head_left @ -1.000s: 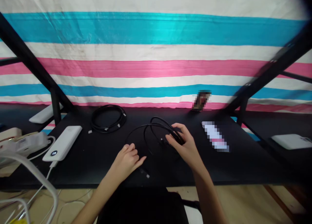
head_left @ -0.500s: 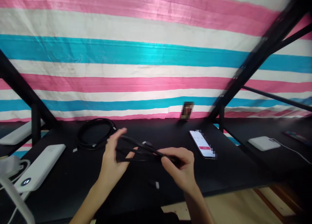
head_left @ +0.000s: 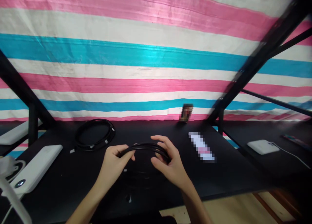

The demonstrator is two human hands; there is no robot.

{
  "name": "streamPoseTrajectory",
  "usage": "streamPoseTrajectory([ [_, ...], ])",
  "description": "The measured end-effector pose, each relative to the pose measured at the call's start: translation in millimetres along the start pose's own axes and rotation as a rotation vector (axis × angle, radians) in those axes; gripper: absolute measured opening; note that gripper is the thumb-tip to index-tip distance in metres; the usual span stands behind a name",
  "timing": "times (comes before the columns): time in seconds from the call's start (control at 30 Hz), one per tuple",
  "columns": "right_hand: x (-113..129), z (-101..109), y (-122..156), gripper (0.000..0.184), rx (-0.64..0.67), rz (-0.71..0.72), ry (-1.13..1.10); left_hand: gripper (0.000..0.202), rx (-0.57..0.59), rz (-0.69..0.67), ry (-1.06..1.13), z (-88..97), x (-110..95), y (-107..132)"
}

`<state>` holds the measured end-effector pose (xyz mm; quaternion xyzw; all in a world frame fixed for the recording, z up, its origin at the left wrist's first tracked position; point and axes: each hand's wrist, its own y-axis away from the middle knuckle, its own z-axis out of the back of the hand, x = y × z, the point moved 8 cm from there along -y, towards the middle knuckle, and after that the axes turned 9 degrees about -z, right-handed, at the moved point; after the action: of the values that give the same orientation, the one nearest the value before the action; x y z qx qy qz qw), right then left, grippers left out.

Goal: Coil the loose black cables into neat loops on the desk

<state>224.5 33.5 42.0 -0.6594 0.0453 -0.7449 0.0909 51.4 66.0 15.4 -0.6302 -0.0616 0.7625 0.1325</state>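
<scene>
A black cable (head_left: pixel 145 146), gathered in several loops, is held above the black table between my two hands. My left hand (head_left: pixel 114 162) pinches the left end of the bundle, thumb on the near side. My right hand (head_left: pixel 170 160) is curled loosely round the right end, with its index finger raised and its thumb apart from the fingers. The lower part of the loops blends into the dark tabletop and is hard to make out. Below the bundle is a small light tip (head_left: pixel 129 199), probably a cable end.
Another coiled black cable (head_left: pixel 80 130) with white tags lies at the back left. At left are a white power bank (head_left: pixel 40 167) and a white charger (head_left: pixel 7 165). A phone (head_left: pixel 201 146), blurred out, lies at right. Black frame bars (head_left: pixel 234 84) slope up before a striped sheet (head_left: pixel 136 55).
My left hand has closed from spread fingers onto the cable loops. My right hand has loosened and turned, its fingers raised. The bundle now forms an arch between both hands.
</scene>
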Motion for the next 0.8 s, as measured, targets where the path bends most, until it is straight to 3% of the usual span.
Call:
streamPoseTrajectory([
  [0.13, 3, -4, -1, 0.022, -0.018, 0.043, 0.03, 0.033, 0.003, -0.014, -0.051, -1.7, -7, 1],
  [0.27, -15, 20, -1, 0.021, -0.215, 0.056, -0.077, 0.038, -0.021, 0.013, -0.057, 0.0, 4, 7],
  [0.37, -24, 32, 6, 0.023, -0.292, 0.101, -0.181, 0.033, -0.265, -0.156, -0.18, 17.5, 0, 10],
  [0.47, -26, 36, 15, 0.024, -0.35, 0.141, -0.143, 0.024, -0.49, -0.287, -0.252, 30.0, 1, 17],
  [0.53, -26, 37, 19, 0.029, -0.406, 0.169, -0.146, 0.053, -0.538, -0.179, -0.129, 31.6, 20, 17],
  [0.6, -24, 33, 21, 0.031, -0.406, 0.22, -0.231, 0.079, -0.503, 0.044, 0.122, 23.1, 46, 16],
  [0.63, -22, 29, 20, 0.03, -0.376, 0.247, -0.293, 0.082, -0.437, 0.165, 0.262, 12.8, 56, 17],
  [0.7, -19, 16, 16, 0.026, -0.288, 0.289, -0.411, 0.073, -0.277, 0.352, 0.498, -11.2, 64, 20],
  [0.8, -21, 4, 8, 0.022, -0.204, 0.272, -0.518, 0.051, -0.158, 0.367, 0.599, -25.1, 54, 21],
])
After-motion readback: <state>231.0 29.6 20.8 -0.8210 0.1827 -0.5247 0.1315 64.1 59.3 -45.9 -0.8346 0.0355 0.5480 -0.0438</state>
